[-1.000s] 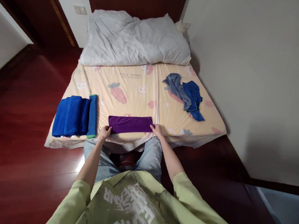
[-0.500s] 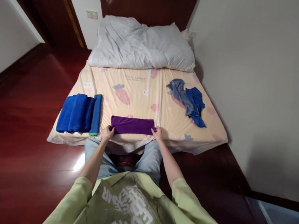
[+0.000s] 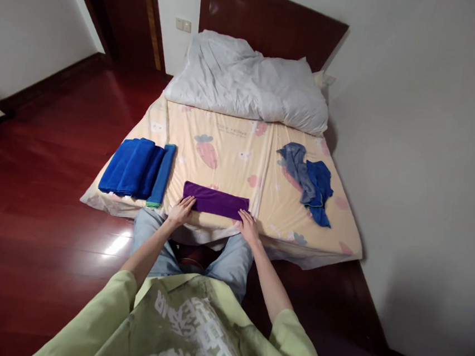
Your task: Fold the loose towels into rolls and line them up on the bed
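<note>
A purple towel (image 3: 217, 200), folded into a long narrow strip, lies flat near the front edge of the bed. My left hand (image 3: 182, 209) rests on its left end with the fingers stretched out over the cloth. At the near right corner, my right hand (image 3: 248, 226) lies on the towel, its fingers extended too. Left of the towel sits a stack of folded blue towels (image 3: 127, 166), with a narrow folded teal-blue towel (image 3: 162, 176) beside it.
On the bed's right side lie a crumpled grey cloth (image 3: 297, 164) and a crumpled blue cloth (image 3: 319, 186). A bunched white quilt (image 3: 250, 84) spans the far end, before a dark wooden headboard (image 3: 269, 21). A patterned sheet (image 3: 232, 149) covers the bed.
Both hands have gone from pinching the purple towel's ends to lying on it with fingers extended. The camera view has turned left and tilted.
</note>
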The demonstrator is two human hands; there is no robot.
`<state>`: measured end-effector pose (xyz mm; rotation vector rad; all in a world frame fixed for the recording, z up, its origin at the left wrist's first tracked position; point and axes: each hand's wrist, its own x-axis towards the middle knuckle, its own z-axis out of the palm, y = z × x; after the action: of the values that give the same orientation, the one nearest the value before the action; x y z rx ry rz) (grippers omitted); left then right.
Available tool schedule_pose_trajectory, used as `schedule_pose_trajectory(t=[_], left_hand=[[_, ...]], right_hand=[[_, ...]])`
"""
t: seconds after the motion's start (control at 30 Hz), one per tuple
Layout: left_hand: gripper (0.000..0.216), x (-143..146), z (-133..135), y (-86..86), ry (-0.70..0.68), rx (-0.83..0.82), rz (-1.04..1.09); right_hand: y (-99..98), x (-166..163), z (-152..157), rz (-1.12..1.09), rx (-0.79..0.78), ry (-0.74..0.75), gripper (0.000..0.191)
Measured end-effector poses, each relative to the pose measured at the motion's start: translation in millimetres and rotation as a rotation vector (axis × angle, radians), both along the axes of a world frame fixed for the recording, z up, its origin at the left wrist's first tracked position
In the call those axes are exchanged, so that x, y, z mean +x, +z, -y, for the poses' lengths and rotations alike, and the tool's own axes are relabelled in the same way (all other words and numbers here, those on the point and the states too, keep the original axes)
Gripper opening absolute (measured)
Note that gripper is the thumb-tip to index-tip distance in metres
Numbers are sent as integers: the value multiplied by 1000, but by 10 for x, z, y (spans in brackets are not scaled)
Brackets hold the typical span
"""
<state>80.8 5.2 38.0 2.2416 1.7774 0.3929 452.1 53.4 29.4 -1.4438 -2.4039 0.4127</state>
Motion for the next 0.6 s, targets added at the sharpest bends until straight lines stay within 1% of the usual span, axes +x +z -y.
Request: schedule_pose_trajectory(t=[0.07, 0.17, 0.23, 0.3, 0.37, 0.43, 0.5, 0.6], left_hand=[[64, 27, -72, 45, 17, -5, -15], [54, 1, -164, 145, -4, -25, -54], [50, -63, -159, 197, -36, -40, -74], [49, -150, -84, 201, -77, -53, -63], [50, -236, 36, 144, -109, -65, -8], [55, -296, 148, 38, -98, -68, 85], [60, -325, 209, -85, -39, -50, 199], [65, -341, 194, -230, 64, -11, 367]], right_hand=[[42, -48, -65, 2, 0, -36, 62], [117, -86, -130, 26, -5, -77, 60], [149, -57, -107, 48, -21, -67, 59], [146, 9, -22, 52, -42, -25, 58], [106, 78, 92, 25, -55, 9, 59], [46, 118, 182, -24, -58, -5, 59], [-14, 119, 209, -81, -59, -51, 59], [-83, 95, 135, -174, -74, -94, 57]])
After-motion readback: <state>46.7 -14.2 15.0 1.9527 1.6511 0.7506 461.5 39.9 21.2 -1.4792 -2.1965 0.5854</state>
